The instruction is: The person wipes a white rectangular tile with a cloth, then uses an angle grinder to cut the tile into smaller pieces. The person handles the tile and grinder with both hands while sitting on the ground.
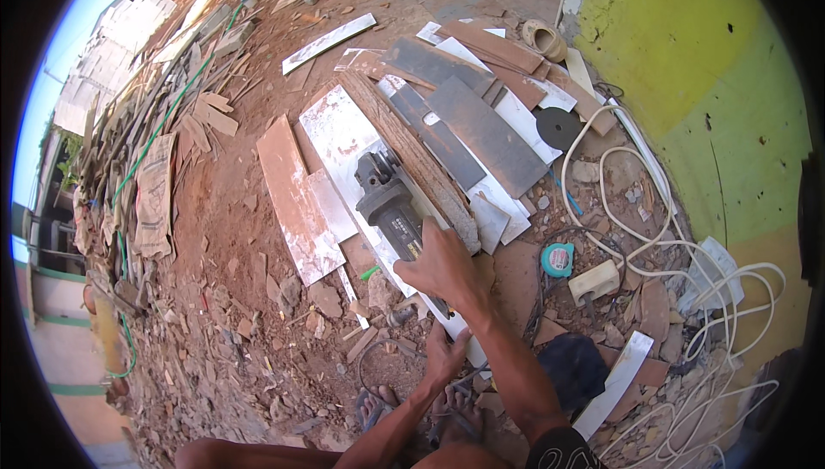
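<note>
A black angle grinder [395,211] lies over a long white tile [331,125], its head pointing away from me. My right hand [443,267] is wrapped round the grinder's body. At the tile's near end, my left hand [445,356] is closed on the edge, thumb on top; its other fingers are partly hidden. Alongside the tile runs a rough wooden plank [404,147]. The grinder's disc cannot be made out clearly from here.
Grey, brown and white tile pieces [490,125] are stacked beyond the plank. A black disc [559,129], a turquoise tape measure [557,259], a white socket block [595,282] and looped white cable [636,155] lie to the right. Rubble covers the ground; a yellow-green wall [687,65] stands right.
</note>
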`<state>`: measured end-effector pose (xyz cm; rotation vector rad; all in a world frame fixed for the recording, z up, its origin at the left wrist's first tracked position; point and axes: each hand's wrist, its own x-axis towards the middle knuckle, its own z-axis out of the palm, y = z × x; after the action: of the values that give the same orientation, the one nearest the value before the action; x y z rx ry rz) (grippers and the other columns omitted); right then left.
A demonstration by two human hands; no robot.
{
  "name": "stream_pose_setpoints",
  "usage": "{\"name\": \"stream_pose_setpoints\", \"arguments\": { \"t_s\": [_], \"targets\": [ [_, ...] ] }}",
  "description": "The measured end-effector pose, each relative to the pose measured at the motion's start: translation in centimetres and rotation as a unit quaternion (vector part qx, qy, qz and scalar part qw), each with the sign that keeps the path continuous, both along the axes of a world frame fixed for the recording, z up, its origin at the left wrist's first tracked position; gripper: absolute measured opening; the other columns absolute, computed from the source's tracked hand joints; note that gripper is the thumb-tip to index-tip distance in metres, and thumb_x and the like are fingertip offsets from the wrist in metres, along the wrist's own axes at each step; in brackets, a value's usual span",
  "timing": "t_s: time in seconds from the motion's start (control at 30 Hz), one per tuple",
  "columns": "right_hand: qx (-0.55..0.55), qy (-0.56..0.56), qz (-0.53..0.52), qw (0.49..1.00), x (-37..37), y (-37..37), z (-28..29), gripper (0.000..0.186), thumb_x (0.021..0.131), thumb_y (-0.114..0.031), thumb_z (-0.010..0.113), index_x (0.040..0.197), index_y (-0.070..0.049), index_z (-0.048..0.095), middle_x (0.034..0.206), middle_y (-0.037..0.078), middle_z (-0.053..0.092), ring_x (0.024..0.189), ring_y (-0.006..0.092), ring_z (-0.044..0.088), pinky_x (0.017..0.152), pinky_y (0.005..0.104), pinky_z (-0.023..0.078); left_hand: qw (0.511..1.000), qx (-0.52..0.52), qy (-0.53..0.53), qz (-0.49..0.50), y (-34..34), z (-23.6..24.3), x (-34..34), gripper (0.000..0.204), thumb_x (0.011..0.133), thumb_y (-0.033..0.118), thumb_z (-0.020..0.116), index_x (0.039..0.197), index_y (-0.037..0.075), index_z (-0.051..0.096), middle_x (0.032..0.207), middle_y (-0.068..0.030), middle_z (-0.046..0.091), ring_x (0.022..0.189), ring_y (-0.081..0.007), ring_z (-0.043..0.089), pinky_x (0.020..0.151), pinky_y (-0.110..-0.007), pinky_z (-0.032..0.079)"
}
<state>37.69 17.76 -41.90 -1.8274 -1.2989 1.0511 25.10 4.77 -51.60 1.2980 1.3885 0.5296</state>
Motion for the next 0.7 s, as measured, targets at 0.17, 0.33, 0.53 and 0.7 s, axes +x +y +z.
{"name": "stream_pose_setpoints", "arguments": {
  "t_s": [0.17, 0.33, 0.53, 0.7],
  "targets": [
    [0.012, -0.001, -0.007, 1.0, 0.0, 0.7, 0.0, 0.043, 0.07, -0.019, 0.07, 0.097, 0.013, 0.058, 0.088, 0.035, 0.069, 0.084, 0.0449, 0.072, 0.077, 0.0473, 0.058, 1.0, -0.011, 0.005, -0.017, -0.1, 0.1, 0.0, 0.039, 0.093, 0.007, 0.067, 0.127, -0.006, 0.053, 0.109, -0.0169, 0.07, 0.096, -0.0217, 0.068, 0.085, -0.036, 0.054],
    [0.003, 0.003, -0.002, 1.0, 0.2, 1.5, 0.7, 0.044, 0.071, -0.02, 0.07, 0.098, 0.012, 0.058, 0.09, 0.036, 0.068, 0.087, 0.0469, 0.071, 0.08, 0.0482, 0.057, 1.0, 0.003, 0.008, -0.025, -0.2, -0.4, -0.2, 0.038, 0.093, 0.006, 0.066, 0.127, -0.007, 0.053, 0.107, -0.0186, 0.071, 0.094, -0.0216, 0.068, 0.084, -0.036, 0.054],
    [-0.013, 0.004, 0.003, 1.0, 0.3, 0.7, 0.6, 0.046, 0.072, -0.021, 0.07, 0.102, 0.012, 0.057, 0.093, 0.036, 0.069, 0.088, 0.0469, 0.071, 0.08, 0.0484, 0.058, 1.0, 0.004, 0.01, -0.026, -0.2, -1.4, -0.4, 0.035, 0.092, 0.005, 0.066, 0.122, -0.008, 0.055, 0.102, -0.0191, 0.071, 0.092, -0.0214, 0.069, 0.082, -0.037, 0.054],
    [-0.034, 0.0, 0.004, 0.999, 0.5, -1.5, 0.7, 0.047, 0.073, -0.021, 0.07, 0.104, 0.011, 0.056, 0.096, 0.034, 0.069, 0.089, 0.0454, 0.072, 0.081, 0.0482, 0.058, 0.999, 0.002, 0.036, -0.038, 0.0, -0.1, -0.1, 0.034, 0.089, 0.004, 0.067, 0.12, -0.007, 0.056, 0.104, -0.0185, 0.071, 0.095, -0.0224, 0.068, 0.085, -0.037, 0.052]
  ]
}}
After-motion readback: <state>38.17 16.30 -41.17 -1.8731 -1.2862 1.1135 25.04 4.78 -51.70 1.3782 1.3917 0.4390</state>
